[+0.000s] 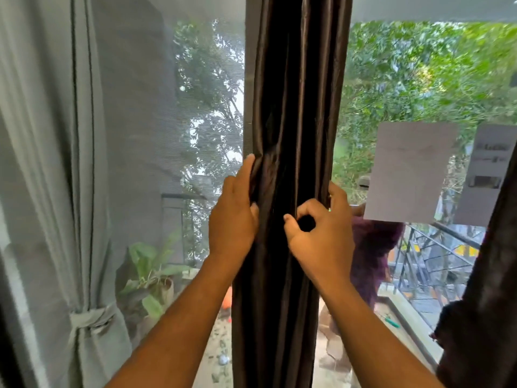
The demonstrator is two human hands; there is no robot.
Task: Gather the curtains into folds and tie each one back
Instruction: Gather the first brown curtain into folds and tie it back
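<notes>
Dark curtain (291, 113) hangs bunched mid-window; open passage either side of it. Left: mesh screen (145, 121) behind, tied grey curtain (81, 191) beyond. Right: glass, taped paper (411, 169).

A dark brown satin curtain (293, 107) hangs in the middle of the window, bunched into narrow vertical folds. At the left, a pale grey curtain (42, 163) hangs gathered, cinched low by a matching tie-back (89, 320). Another dark curtain (486, 303) edges the right.
</notes>
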